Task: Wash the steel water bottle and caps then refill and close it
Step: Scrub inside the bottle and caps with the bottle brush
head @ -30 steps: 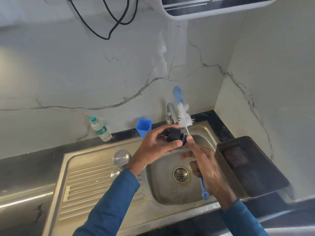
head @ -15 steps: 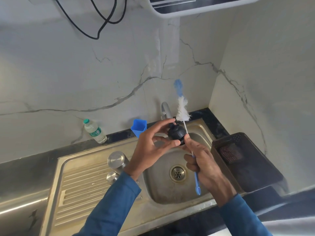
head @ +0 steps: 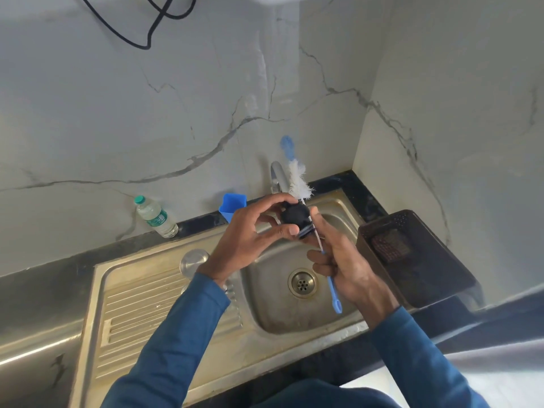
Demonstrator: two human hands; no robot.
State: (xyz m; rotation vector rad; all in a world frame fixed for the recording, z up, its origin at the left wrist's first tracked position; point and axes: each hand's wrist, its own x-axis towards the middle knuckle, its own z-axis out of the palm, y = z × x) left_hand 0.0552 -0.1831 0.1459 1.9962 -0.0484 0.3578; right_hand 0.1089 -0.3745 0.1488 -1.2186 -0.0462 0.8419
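My left hand grips a black bottle cap by its sides, above the steel sink basin. My right hand holds a bottle brush by its wire stem, white bristles and blue tip pointing up past the cap, blue handle end hanging below the palm. The brush stem lies against the right side of the cap. The steel bottle's round shiny top stands on the drainboard, left of my left forearm; its lower part is hidden.
A tap rises behind the basin. A blue plastic cup and a small clear water bottle stand by the wall. A dark plastic basket sits right of the sink. The drain is in the basin's middle.
Both hands have shifted slightly down and left in view with the cap and brush; the cap has turned so its rounded top faces me. The brush stays beside it.
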